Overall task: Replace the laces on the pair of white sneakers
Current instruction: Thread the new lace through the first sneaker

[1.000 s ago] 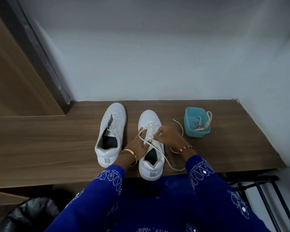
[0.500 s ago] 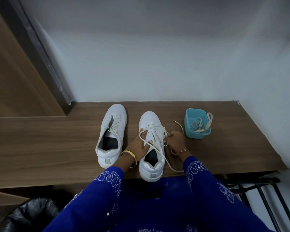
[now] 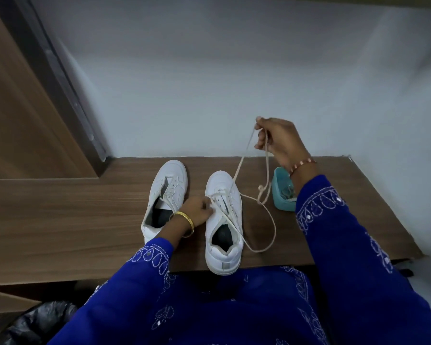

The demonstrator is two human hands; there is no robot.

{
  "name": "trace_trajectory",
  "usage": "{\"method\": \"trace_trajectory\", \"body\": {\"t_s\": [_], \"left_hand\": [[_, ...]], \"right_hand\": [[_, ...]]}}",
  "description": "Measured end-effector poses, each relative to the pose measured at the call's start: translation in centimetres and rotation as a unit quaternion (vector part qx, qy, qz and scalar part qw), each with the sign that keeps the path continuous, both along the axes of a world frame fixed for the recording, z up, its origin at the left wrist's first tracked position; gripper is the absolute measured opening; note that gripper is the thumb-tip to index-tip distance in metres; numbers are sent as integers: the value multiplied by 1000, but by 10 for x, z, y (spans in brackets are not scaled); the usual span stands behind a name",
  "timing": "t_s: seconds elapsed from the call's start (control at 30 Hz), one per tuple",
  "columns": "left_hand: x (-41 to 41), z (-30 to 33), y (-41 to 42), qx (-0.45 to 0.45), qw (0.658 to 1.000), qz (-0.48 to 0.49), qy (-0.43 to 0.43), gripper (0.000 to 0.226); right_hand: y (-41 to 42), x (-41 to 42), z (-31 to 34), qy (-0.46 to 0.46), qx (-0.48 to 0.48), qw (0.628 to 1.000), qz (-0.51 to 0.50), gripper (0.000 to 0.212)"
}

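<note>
Two white sneakers stand side by side on the wooden tabletop (image 3: 85,220), toes toward the wall. The left sneaker (image 3: 165,200) has bare eyelets along most of its opening; one short strand lies across the tongue. The right sneaker (image 3: 223,220) carries one cream lace (image 3: 264,195), crossed through its upper eyelets.

The right hand (image 3: 278,141) is raised well above the tabletop, its grip pinched on the lace — one strand runs taut down to the front eyelets, another hangs slack with a knot partway down. From the shoe's right side the lace loops out over the tabletop.

The left hand (image 3: 198,207) presses on the right sneaker's left edge beside the eyelets, fingers bent against the shoe; whether that grip holds any lace cannot be told.

One small teal tub (image 3: 280,192) sits right of the shoes, partly behind the right sleeve — coiled laces lie inside, count unclear. One gold bangle (image 3: 184,221) circles the left wrist, one beaded bracelet (image 3: 302,165) the right.
</note>
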State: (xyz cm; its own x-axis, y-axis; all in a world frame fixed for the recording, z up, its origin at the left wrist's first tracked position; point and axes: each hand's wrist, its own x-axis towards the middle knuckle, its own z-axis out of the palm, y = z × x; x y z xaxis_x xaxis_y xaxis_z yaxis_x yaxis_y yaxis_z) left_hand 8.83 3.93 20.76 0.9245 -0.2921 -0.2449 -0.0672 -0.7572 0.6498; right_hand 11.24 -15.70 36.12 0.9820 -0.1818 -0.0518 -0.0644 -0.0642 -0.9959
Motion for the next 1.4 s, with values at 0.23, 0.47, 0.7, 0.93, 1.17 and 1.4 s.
{"method": "trace_trajectory", "body": {"t_s": [0.23, 0.47, 0.7, 0.93, 1.17, 1.4], "left_hand": [[11, 36, -8, -150, 980, 105, -76, 50], [22, 86, -42, -328, 936, 56, -112, 24], [27, 84, -36, -511, 842, 171, 39, 39], [27, 60, -21, -547, 758, 346, 76, 36], [23, 45, -1, -511, 728, 425, 166, 36], [16, 53, -22, -231, 922, 310, 29, 72]], "right_hand": [[22, -1, 38, -72, -65, 987, 130, 20], [34, 4, 42, -98, -182, 967, 147, 18], [8, 30, 45, -176, -321, 930, 23, 27], [3, 35, 41, -146, -375, 915, 4, 59], [-10, 29, 32, -52, -270, 961, -6, 51], [12, 19, 14, 13, -258, 959, 120, 35]]}}
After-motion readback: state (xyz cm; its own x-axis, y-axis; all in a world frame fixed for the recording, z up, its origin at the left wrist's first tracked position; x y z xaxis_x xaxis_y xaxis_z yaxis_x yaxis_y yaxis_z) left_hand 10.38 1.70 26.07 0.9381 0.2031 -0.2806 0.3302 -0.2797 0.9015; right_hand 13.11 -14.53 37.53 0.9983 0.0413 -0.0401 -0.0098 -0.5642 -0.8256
